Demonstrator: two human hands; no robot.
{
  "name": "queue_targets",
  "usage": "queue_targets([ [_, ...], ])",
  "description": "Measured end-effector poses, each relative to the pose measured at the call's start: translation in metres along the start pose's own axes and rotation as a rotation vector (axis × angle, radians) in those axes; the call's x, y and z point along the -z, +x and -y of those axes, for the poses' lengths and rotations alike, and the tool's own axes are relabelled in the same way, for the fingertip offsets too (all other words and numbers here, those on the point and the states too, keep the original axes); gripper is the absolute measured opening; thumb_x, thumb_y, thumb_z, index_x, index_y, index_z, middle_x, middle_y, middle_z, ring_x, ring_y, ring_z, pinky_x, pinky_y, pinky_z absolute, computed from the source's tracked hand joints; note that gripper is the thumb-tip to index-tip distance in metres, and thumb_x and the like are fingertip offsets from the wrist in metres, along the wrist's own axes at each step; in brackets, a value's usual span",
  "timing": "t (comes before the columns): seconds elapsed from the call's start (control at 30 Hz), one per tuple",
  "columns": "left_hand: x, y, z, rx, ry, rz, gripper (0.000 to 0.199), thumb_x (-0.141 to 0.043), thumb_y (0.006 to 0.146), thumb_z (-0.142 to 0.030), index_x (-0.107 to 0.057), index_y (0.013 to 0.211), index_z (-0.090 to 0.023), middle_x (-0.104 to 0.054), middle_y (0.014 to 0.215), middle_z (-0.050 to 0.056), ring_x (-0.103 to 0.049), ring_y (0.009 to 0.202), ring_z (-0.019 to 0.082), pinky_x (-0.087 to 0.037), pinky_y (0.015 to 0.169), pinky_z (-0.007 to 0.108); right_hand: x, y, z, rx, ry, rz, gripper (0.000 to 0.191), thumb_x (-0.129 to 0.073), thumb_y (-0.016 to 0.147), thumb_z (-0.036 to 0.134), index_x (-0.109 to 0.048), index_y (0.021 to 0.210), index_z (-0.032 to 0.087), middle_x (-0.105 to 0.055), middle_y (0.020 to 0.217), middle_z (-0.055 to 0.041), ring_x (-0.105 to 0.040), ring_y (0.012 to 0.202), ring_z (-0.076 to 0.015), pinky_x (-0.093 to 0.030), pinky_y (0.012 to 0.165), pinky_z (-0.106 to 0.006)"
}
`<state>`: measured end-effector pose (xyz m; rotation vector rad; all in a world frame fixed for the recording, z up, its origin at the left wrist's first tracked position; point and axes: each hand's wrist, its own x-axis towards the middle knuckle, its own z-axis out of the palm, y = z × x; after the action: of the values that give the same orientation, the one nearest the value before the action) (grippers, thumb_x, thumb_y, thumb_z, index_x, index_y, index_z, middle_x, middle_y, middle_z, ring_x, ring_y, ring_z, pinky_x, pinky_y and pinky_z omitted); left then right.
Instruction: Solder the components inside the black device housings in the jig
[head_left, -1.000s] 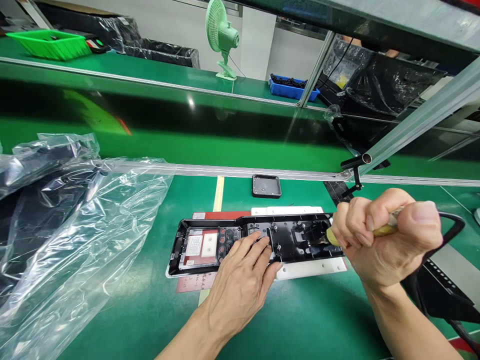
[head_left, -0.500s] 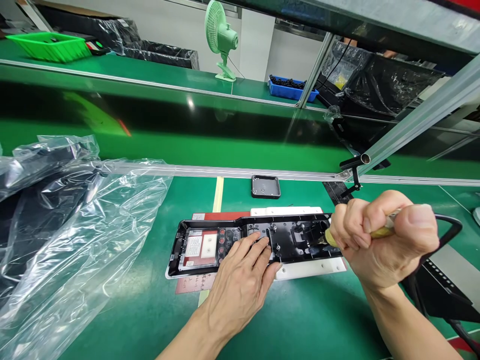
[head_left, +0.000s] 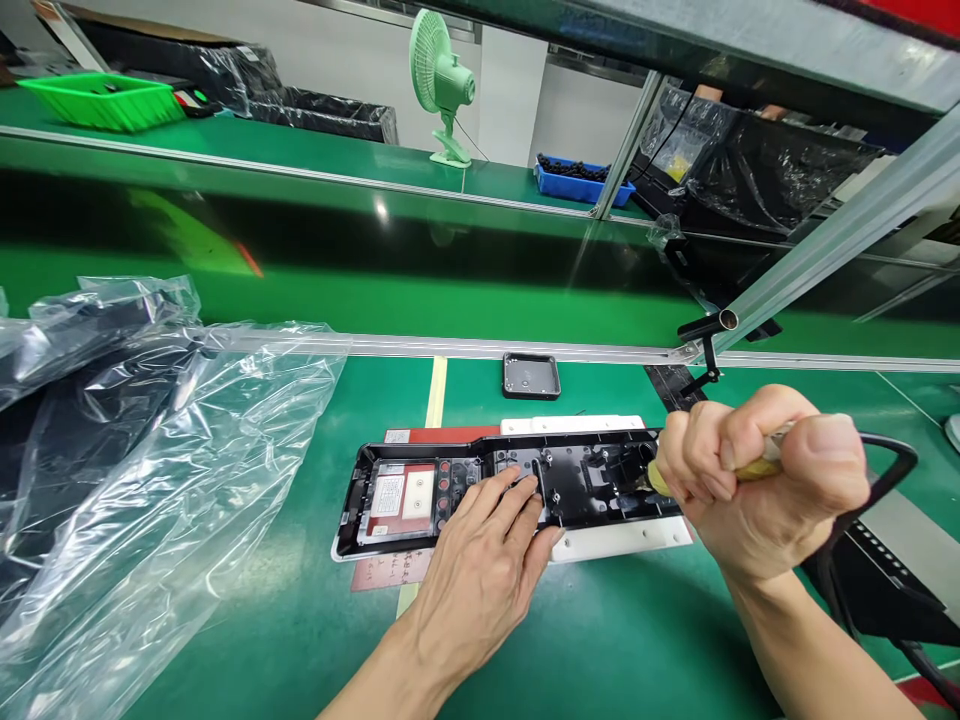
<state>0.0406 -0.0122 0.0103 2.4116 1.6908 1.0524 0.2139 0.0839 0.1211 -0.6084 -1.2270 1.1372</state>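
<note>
Wrapped firmly in a fist, the right hand (head_left: 765, 490) clasps a yellow tool (head_left: 660, 478), thumb uppermost, a hold that seems suited to steadying it or bearing down along its length. Its front end points into the right part of a long black housing (head_left: 574, 470); the fist hides that end of the housing, so whether the tip touches cannot be told. Fingers slightly parted and pinching nothing, the left hand (head_left: 487, 560) lies flat across the housing's middle, thumb by the near edge, probably to keep it from sliding or tipping. The housing rests hollow side up, leaving its posts and ribs reachable, over a red board (head_left: 442, 435) and white blocks (head_left: 622, 541), which likely support it above the green table (head_left: 300, 620). Behind the fist loops a black cord (head_left: 900, 480), clear of the housing. A small black tray (head_left: 531, 376) sits beyond the housing, apart from both hands.
</note>
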Motion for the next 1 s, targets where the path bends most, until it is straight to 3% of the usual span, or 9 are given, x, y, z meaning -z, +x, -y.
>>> queue_targets([
  [1.0, -0.0018, -0.0007, 0.003, -0.013, -0.009, -0.004, 0.025, -0.058, 0.105, -0.025, -0.073, 0.119, -0.012, -0.076, 0.126, 0.012, -0.067, 0.124, 0.034, -0.063, 0.096, 0.054, 0.0015, 0.0019, -0.0036, 0.008, 0.04, 0.008, 0.041, -0.063, 0.096, 0.041, -0.056, 0.062, 0.021, -0.038, 0.044, 0.0048, -0.031, 0.038, -0.0092, -0.03, 0.033, -0.02],
])
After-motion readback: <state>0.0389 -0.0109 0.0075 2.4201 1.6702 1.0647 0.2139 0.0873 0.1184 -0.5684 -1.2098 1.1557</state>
